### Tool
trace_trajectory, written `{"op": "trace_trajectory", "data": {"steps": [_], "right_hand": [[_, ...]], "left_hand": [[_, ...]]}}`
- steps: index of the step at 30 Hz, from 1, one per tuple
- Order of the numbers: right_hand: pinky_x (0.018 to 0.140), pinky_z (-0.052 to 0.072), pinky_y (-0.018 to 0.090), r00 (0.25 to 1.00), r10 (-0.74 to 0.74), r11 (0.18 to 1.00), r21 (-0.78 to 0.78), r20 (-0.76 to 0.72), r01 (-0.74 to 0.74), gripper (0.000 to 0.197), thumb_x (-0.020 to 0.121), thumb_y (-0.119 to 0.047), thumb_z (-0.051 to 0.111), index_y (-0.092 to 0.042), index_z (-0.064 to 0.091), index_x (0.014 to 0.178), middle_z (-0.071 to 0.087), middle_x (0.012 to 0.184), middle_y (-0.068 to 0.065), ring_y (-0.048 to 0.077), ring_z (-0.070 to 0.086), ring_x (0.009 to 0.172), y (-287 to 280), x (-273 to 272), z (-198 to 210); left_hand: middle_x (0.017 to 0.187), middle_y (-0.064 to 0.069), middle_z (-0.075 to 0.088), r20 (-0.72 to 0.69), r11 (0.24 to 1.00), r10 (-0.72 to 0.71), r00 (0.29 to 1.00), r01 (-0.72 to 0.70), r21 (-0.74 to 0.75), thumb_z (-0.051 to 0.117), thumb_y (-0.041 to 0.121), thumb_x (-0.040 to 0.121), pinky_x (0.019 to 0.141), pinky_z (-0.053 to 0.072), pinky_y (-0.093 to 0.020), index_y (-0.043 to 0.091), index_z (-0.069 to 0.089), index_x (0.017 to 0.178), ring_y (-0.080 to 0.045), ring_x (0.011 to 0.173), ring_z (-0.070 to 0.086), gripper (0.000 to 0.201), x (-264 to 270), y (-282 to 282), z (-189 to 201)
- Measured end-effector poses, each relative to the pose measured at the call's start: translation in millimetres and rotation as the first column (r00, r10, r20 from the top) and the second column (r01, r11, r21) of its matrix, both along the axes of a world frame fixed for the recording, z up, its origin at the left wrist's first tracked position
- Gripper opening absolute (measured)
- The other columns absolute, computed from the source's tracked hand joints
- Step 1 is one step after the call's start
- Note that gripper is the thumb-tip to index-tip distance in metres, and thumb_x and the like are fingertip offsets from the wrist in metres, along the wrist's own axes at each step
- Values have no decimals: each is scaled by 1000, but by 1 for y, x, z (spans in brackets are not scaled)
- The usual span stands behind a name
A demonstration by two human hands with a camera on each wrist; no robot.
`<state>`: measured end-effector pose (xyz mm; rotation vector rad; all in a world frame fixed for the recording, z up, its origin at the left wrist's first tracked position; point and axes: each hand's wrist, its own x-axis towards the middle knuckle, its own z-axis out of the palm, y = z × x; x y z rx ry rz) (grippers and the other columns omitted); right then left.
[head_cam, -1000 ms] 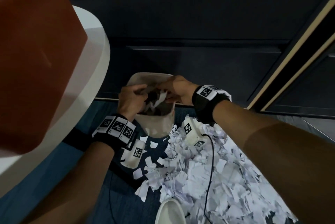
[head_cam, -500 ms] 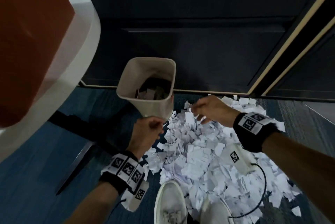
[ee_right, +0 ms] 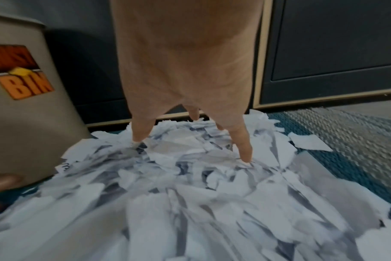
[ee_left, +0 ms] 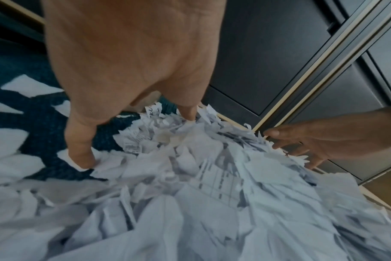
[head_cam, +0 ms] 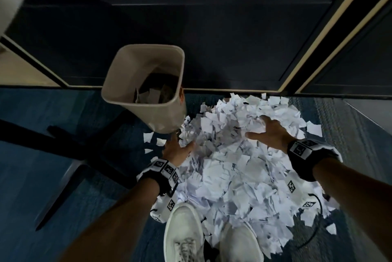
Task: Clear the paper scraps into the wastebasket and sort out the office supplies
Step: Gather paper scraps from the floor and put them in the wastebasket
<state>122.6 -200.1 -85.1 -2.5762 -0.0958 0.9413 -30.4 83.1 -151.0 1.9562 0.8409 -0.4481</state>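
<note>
The scooping step is in hand — the left hand (head_cam: 177,151) and right hand (head_cam: 269,132) rest spread on the paper scraps (head_cam: 233,168), fingertips pressed into the pile, nothing pinched yet; the heap lies between and beneath both grips; the wastebasket (head_cam: 135,66) stands just beyond the left one; next, I judge, both palms must draw together — then lift.

Your head camera looks straight down from high up at the floor, with the wastebasket (head_cam: 146,83) at 11 o'clock and the paper scraps (head_cam: 233,172) in the middle. Your left wrist camera sits very close behind the left hand (ee_left: 132,58), low over the same scraps, facing the dark cabinet (ee_left: 268,61) at 1 o'clock. Your right wrist camera is just as low behind the right hand (ee_right: 190,61), with the wastebasket at 9 o'clock. All three see the scraps.
</note>
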Motion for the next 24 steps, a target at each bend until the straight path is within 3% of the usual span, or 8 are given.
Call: {"op": "trace_trajectory", "data": {"steps": [4,7,10,13,15,17,21,24], "right_hand": [[115,28,57,988,-54,995,70,-146,65,116,74,-68,71,-33,-3,157,8,163,17,38,12,149,-3,-8,-5],[117,20,54,983,39,996,90,-178,-24,116,75,-63,73,-31,-3,157,4,164,15,36,12,150,10,-21,-12],[114,29,55,991,130,987,101,-31,-126,100,69,-62,78,-35,24,148,29,156,10,34,33,140,27,-32,-22],[107,40,43,989,149,982,111,22,-151,79,73,-44,81,-31,40,139,42,135,9,32,49,123,39,-41,-28],[98,46,35,987,155,981,114,40,-159,67,76,-28,80,-22,50,136,45,126,11,33,54,114,44,-44,-28],[82,52,31,987,143,975,162,71,-152,46,76,-12,76,-19,64,120,58,120,13,30,61,106,45,-43,-27],[57,52,19,998,7,967,252,55,-21,22,76,4,71,-14,74,90,70,95,12,18,66,73,36,-37,-14],[54,45,13,996,-65,945,324,53,45,19,76,3,74,-14,73,84,71,92,6,14,65,74,27,-32,8]], "left_hand": [[165,-2,10,-22,998,-42,999,43,44,55,79,76,120,15,-52,28,10,157,-28,151,10,106,12,-18,3],[153,2,32,49,988,-85,995,91,-126,61,90,56,107,42,-50,35,27,150,-27,140,35,114,22,-35,12],[135,4,48,138,968,-81,987,110,-224,84,56,67,83,59,-35,30,51,131,-22,121,54,76,28,-52,15],[126,-2,57,170,984,-144,975,159,-81,90,35,61,90,57,-39,28,61,121,-20,112,60,66,30,-61,6],[116,-8,64,184,986,-155,971,165,-37,87,20,63,74,59,-25,19,70,102,-17,96,65,43,29,-64,14],[100,-6,69,169,985,-171,971,169,25,81,3,73,62,48,-12,11,74,89,-14,88,65,19,28,-64,26],[116,-10,70,185,979,-178,966,155,129,73,2,82,89,48,-22,11,75,88,-23,115,62,11,25,-55,47],[115,-9,70,259,983,-158,953,128,130,74,2,83,92,49,-25,9,76,92,-18,115,62,12,23,-49,69]]}}
